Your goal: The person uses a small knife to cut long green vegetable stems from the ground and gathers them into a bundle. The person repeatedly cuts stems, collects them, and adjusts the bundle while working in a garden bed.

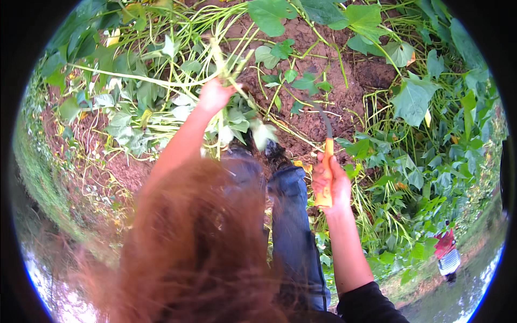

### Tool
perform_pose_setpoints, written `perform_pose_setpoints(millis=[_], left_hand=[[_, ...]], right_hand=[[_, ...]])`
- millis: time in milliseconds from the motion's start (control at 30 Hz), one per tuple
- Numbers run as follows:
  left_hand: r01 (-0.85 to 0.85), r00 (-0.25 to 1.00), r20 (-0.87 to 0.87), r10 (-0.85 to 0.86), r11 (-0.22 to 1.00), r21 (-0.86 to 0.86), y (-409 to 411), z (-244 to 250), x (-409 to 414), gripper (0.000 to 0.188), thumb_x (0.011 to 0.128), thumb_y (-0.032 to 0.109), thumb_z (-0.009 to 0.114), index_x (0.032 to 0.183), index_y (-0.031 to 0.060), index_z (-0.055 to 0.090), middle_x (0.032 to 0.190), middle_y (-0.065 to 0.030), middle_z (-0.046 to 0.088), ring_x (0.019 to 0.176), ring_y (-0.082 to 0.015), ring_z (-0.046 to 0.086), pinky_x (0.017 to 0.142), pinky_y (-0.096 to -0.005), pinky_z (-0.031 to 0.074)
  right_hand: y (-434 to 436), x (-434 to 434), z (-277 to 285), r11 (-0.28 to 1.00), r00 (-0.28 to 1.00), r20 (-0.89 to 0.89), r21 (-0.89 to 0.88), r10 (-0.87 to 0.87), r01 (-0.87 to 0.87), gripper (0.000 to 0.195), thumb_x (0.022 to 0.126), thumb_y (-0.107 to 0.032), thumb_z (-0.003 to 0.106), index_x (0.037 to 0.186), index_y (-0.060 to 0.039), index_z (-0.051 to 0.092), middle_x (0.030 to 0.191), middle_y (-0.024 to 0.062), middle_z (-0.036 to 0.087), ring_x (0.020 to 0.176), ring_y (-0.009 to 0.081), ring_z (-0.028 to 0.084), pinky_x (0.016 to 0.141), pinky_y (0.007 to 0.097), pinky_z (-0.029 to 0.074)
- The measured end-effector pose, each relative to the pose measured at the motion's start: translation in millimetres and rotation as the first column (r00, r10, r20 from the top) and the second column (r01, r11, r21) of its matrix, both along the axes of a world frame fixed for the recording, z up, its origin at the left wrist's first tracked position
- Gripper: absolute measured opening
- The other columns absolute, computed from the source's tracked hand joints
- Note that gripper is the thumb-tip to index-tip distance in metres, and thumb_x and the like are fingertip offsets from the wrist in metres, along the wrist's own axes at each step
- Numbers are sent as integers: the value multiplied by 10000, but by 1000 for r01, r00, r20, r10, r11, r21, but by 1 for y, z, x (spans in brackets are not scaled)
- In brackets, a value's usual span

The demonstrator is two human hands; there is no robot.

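Observation:
My left hand (215, 97) grips a bunch of green leafy vine stems (220, 60), some of them blurred. Long stems and pale leaf undersides trail from it over the vines at left. In my right hand (332, 181) is a sickle (328, 125) with an orange handle and a thin, dark curved blade. The blade points up and away from me above bare reddish soil (339, 97), apart from the bunch in my left hand. Its tip is blurred against the soil.
Dense leafy vines (420, 161) cover the right side, with more along the top. My legs in dark blue trousers (297, 234) stand in the middle. Brown hair (198, 234) blocks the lower centre. Another person (446, 250) is far off at lower right.

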State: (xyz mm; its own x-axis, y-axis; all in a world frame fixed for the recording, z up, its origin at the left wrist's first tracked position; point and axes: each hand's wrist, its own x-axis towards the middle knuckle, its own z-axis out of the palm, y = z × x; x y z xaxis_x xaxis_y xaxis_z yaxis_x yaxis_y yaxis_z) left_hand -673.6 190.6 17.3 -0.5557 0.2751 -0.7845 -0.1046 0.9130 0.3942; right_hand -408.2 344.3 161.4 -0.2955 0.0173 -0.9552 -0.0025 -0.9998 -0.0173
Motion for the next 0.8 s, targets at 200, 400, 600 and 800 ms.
perform_pose_setpoints(millis=[200, 400, 600, 800], left_hand=[[-668, 740, 90, 666, 714, 209, -193, 127, -5, 525, 736, 161, 762, 1165, 0, 506, 848, -95, 639, 724, -180, 608, 638, -285, 519], [-142, 955, -285, 83, 970, -195, -306, 224, -6, 197, 792, 188, 708, 882, 15, 674, 705, -85, 655, 574, -109, 585, 517, -282, 478], [512, 859, 3, -512, 858, -39, -147, 73, 89, 321, 782, 309, 678, 993, 69, 644, 840, -150, 632, 730, -295, 605, 703, -373, 499], [280, 904, 298, -305, 952, 127, 2, -33, 173, 264, 787, 170, 578, 1043, 137, 632, 947, -179, 637, 881, -347, 613, 773, -418, 494]], right_hand=[[-13, 45, -78, 383, 376, 449, 80, 811, -920, 260, 959, -292, 423, 921, -42, 485, 611, 45, 478, 429, 139, 451, 370, 315, 427], [-21, 54, -64, 252, 209, 404, -56, 890, -966, 269, 948, -298, 459, 884, -38, 477, 591, 39, 476, 412, 146, 450, 362, 315, 420], [-19, 86, -46, 154, 118, 365, -72, 924, -985, 272, 954, -312, 449, 909, -46, 475, 588, 43, 487, 404, 143, 459, 376, 318, 444], [-17, 79, -32, 190, 157, 280, -95, 947, -977, 207, 966, -264, 426, 910, -65, 439, 555, 22, 420, 399, 126, 404, 369, 289, 382]])
